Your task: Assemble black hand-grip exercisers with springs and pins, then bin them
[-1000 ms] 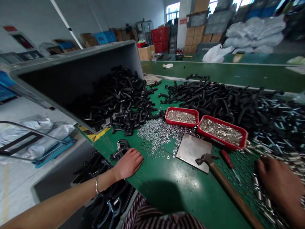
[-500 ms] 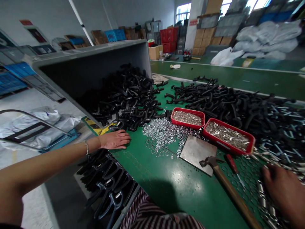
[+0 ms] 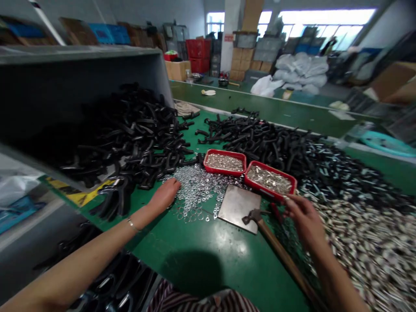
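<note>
My left hand (image 3: 164,195) rests at the left edge of the scattered metal rings (image 3: 196,188), its fingers curled together; what they hold, if anything, is hidden. My right hand (image 3: 300,212) is by the near right corner of the right red tray (image 3: 271,195), thumb and fingers pinched on something too small to make out. That tray holds small metal pins (image 3: 269,179). The left red tray (image 3: 224,171) holds small metal pieces. Between my hands lie a steel plate (image 3: 238,206) and a hammer (image 3: 282,255), its head on the plate.
A grey bin (image 3: 165,78) tipped on its side spills black parts (image 3: 143,134) onto the green table (image 3: 182,247). More black parts (image 3: 266,138) lie behind the trays. Metal cylinders (image 3: 373,242) are heaped at the right. A red-handled screwdriver (image 3: 276,213) is beside my right hand.
The view has turned to the right. My left hand has moved from the table's left edge to the rings and curled. My right hand has moved forward to the right red tray.
</note>
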Tool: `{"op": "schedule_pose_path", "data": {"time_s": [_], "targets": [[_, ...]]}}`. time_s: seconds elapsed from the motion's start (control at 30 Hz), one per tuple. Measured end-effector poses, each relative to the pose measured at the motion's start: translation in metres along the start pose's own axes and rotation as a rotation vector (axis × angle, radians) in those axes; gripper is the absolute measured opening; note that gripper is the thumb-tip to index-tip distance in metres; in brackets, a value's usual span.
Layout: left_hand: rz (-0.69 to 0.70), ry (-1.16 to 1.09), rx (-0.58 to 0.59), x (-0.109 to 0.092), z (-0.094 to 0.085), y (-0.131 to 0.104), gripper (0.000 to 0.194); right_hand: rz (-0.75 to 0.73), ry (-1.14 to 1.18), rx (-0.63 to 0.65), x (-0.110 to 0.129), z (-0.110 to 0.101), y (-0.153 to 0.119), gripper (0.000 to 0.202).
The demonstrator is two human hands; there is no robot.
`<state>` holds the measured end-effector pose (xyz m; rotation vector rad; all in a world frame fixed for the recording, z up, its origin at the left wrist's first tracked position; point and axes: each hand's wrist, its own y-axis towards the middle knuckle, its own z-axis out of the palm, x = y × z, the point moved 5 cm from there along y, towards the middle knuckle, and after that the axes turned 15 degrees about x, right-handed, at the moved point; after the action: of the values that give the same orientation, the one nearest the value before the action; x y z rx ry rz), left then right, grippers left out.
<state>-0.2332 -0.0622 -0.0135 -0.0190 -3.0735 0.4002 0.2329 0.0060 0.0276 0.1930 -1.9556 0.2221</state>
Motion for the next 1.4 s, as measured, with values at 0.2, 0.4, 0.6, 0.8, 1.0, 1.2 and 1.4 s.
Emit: {"op": "schedule_pose_path", "data": {"time_s": [0.2, 0.4, 0.6, 0.8, 1.0, 1.2, 1.4], "targets": [[-0.022, 0.015, 0.051, -0.011, 0.002, 0.005, 0.024, 0.021, 0.86, 0.265, 0.004, 0.104, 0.011, 0.027], [-0.079, 0.149, 0.012, -0.017, -0.009, 0.014, 0.025, 0.009, 0.976, 0.289, -0.007, 0.111, 0.021, 0.024], [-0.035, 0.265, 0.075, -0.034, -0.014, 0.022, 0.026, -0.043, 0.902, 0.307, -0.006, 0.108, 0.019, 0.023], [-0.006, 0.178, 0.065, -0.027, -0.021, 0.027, 0.023, -0.04, 0.898, 0.345, -0.005, 0.107, 0.017, 0.027], [0.062, -0.697, -0.121, -0.066, -0.035, 0.032, 0.017, -0.03, 0.875, 0.389, -0.004, 0.108, 0.018, 0.022], [0.289, -1.576, 0.144, -0.187, -0.026, 0.05, 0.03, 0.009, 0.847, 0.425, 0.0, 0.109, 0.022, 0.028], [0.3, -1.938, 0.263, -0.228, -0.014, 0.05, 0.036, 0.048, 0.863, 0.443, -0.003, 0.11, 0.023, 0.031]]}}
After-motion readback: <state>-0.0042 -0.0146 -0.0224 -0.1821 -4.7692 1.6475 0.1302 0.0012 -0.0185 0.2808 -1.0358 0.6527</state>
